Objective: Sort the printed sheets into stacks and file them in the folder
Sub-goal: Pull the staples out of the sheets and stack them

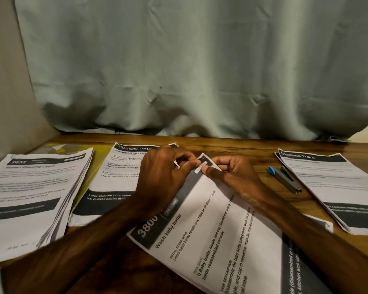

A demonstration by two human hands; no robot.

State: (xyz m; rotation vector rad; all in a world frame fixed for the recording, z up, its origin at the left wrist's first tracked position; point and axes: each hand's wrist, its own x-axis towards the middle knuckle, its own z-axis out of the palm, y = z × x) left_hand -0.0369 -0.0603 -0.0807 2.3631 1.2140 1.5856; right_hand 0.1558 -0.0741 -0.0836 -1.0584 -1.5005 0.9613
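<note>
My feed is dim and warm-toned, without glare. Deep shadow pools on the worktop toward the bottom edge. The wide lens bends the frame's edges. The left stack of sheets is smeared there, while the "Wash baby bottle" sheet reads sharp.

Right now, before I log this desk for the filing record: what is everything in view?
left stack: one thick pile, white with black bands, table's left side
folder: one, yellow, under the skincare sheet
skincare sheet: at least one, white and black, left of centre
Wash baby bottle sheets: count unclear, white and black, centre front, angled
stapler: one, grey with blue end, right of the hands
right stack: one thin pile, white and black, table's right side
table: one, brown wood
curtain: one, grey-green, behind the table
left hand: one, pinches the Wash baby bottle sheets' top corner
right hand: one, pinches the same corner
</note>
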